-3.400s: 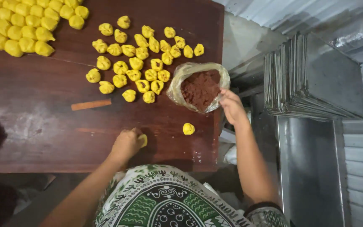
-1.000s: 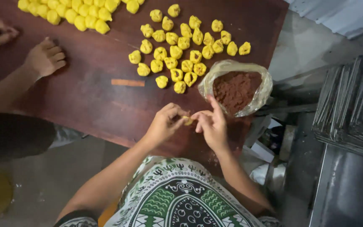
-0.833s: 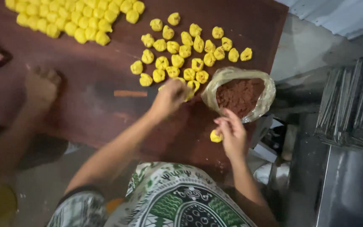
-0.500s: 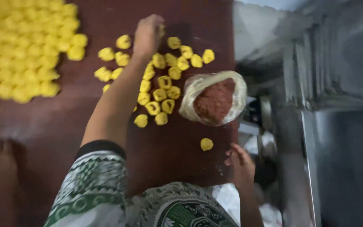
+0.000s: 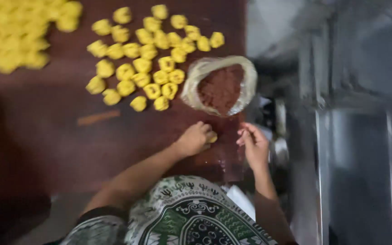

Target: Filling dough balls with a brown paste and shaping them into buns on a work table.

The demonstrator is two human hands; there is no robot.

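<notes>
Bare dark tabletop (image 5: 46,131) lies open left of the left hand (image 5: 195,138), crossed only by a thin brown stick (image 5: 98,118), while ahead the yellow dough pieces (image 5: 146,59) and the bag of brown filling (image 5: 221,86) block the way.

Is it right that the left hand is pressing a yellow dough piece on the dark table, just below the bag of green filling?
Not quite: the filling in the clear bag is reddish brown, not green. The head view shows the left hand on a yellow dough piece on the dark table, just below that bag.
</notes>
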